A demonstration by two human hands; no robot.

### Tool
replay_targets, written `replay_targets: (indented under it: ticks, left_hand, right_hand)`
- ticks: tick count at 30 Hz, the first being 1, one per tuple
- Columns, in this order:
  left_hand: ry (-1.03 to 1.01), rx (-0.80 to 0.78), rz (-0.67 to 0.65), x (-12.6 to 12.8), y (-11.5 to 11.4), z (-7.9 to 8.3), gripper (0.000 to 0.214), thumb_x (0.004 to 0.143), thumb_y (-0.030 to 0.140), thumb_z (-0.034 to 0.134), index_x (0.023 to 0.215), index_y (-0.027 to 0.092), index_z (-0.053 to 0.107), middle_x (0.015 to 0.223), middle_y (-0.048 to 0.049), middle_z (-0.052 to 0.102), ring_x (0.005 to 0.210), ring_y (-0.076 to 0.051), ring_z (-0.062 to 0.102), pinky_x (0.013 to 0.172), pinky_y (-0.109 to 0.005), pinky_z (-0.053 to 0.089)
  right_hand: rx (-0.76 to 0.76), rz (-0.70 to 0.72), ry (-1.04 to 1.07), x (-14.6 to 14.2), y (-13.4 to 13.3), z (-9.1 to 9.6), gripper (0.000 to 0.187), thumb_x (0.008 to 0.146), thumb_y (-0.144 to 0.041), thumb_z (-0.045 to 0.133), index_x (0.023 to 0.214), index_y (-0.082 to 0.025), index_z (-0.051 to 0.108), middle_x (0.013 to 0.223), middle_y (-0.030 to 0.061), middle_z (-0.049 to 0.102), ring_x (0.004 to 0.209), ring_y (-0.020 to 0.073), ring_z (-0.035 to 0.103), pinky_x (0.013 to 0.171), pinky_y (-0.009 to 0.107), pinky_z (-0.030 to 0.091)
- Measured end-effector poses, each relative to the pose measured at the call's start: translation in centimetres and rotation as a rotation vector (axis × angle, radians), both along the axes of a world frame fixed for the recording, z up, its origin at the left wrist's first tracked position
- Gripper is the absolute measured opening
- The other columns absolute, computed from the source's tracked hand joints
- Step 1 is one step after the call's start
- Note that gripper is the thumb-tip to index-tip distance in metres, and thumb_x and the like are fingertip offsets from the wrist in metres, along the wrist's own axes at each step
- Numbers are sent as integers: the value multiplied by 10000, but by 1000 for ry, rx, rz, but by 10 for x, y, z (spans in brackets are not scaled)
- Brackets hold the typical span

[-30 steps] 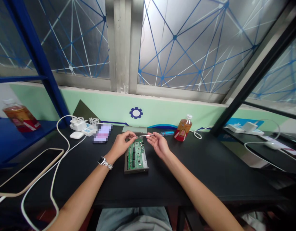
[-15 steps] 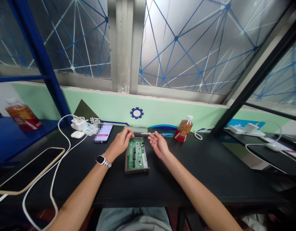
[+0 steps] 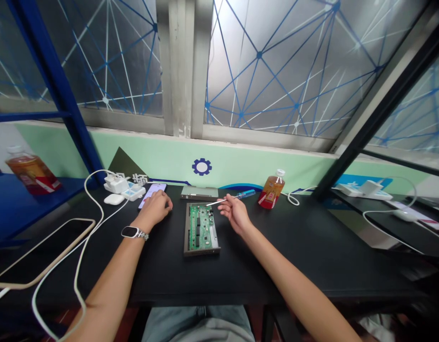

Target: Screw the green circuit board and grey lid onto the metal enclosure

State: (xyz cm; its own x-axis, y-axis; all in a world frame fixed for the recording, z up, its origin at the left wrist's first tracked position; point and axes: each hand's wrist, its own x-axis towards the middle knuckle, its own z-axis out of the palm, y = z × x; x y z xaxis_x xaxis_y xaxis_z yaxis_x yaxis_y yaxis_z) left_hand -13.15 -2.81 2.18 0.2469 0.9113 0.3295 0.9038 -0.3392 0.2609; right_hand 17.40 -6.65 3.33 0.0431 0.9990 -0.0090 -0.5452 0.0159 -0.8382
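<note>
A green circuit board (image 3: pixel 201 225) lies in a grey metal housing (image 3: pixel 201 252) at the middle of the black table. My right hand (image 3: pixel 235 214) is closed around a screwdriver (image 3: pixel 246 194) with a clear blue handle. The handle points to the back right, and the shaft's tip reaches over the far edge of the board. Left of the housing, my left hand (image 3: pixel 156 209) is low over the table, partly covering a lit phone (image 3: pixel 160 187). Its fingers are curled inward, and whatever may be between them is hidden. A flat grey metal cover (image 3: pixel 200 192) lies behind the board.
A drink bottle (image 3: pixel 271 190) stands at the back right. White chargers on a power strip (image 3: pixel 132 191) and a white earphone case (image 3: pixel 113 199) are at the back left. White cables (image 3: pixel 79 266) loop beside a large phone (image 3: pixel 44 254) on the left.
My left hand has moved left, away from the screwdriver's tip, to beside the lit phone. The screwdriver has tilted, its tip now lower over the board's far edge.
</note>
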Motion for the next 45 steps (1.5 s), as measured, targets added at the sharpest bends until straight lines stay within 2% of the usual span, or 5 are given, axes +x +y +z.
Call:
replay_targets:
  ticks: [13, 27, 35, 39, 45]
  left_hand:
    - [-298, -88, -207, 39, -15, 5, 380, 925, 478, 518, 1165, 202, 621, 697, -9, 634, 628, -208, 608, 590, -287, 394]
    - [-419, -250, -205, 81, -24, -12, 404, 839, 264, 604, 1226, 150, 581, 570, 19, 599, 468, -176, 577, 491, -260, 317]
    - [-413, -70, -235, 78, -27, -2, 316, 898, 353, 587, 1158, 188, 653, 751, -47, 681, 684, -215, 651, 639, -298, 451]
    - [-493, 92, -280, 82, -25, 1, 282, 931, 331, 559, 1144, 185, 670, 1066, -117, 704, 963, -249, 660, 867, -355, 494]
    - [-677, -12, -325, 88, -16, 4, 308, 985, 342, 485, 1160, 204, 696, 1023, -75, 770, 867, -227, 709, 779, -320, 517]
  right_hand:
    - [62, 0, -116, -3, -2, 0, 231, 875, -325, 716, 839, -168, 550, 784, 108, 764, 559, 163, 713, 433, 206, 563]
    - [395, 83, -527, -21, 28, 28, 324, 841, -460, 688, 970, -202, 540, 661, -28, 701, 425, 117, 645, 381, 171, 492]
    - [579, 174, -812, -55, 59, 72, 133, 836, -247, 673, 941, -192, 615, 635, -37, 666, 407, 104, 605, 418, 189, 461]
    - [632, 174, -851, -61, 61, 75, 100, 842, -231, 663, 927, -193, 626, 631, -46, 653, 431, 102, 610, 459, 196, 468]
    - [645, 202, -916, -51, 61, 68, 102, 870, -242, 630, 953, -183, 621, 685, -17, 682, 471, 113, 624, 482, 208, 476]
